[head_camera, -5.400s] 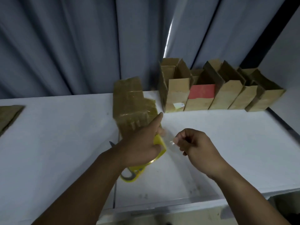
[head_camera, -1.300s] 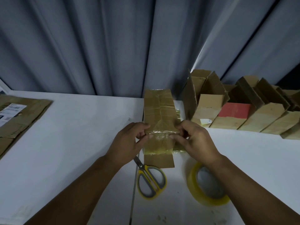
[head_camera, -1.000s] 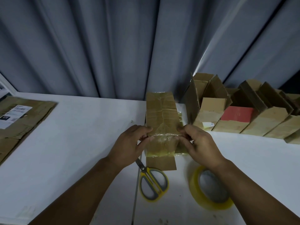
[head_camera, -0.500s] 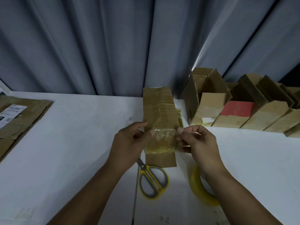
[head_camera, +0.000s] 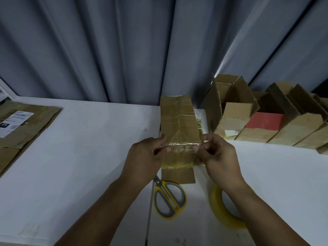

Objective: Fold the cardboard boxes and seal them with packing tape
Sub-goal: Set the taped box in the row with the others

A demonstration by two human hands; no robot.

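Nearest on the white table (head_camera: 88, 157) lie yellow scissors (head_camera: 169, 199) and a tape roll (head_camera: 215, 205). Beyond them, left hand (head_camera: 145, 157) and right hand (head_camera: 217, 155) each pinch 1 end of a tape strip (head_camera: 181, 147) stretched across the flat cardboard box (head_camera: 177, 118); folded boxes (head_camera: 266, 121) stand far right.

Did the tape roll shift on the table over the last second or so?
No. The tape roll lies right of the scissors, below the flattened box, as it did 1.3 s ago. The small shifts between pictures look like head motion.
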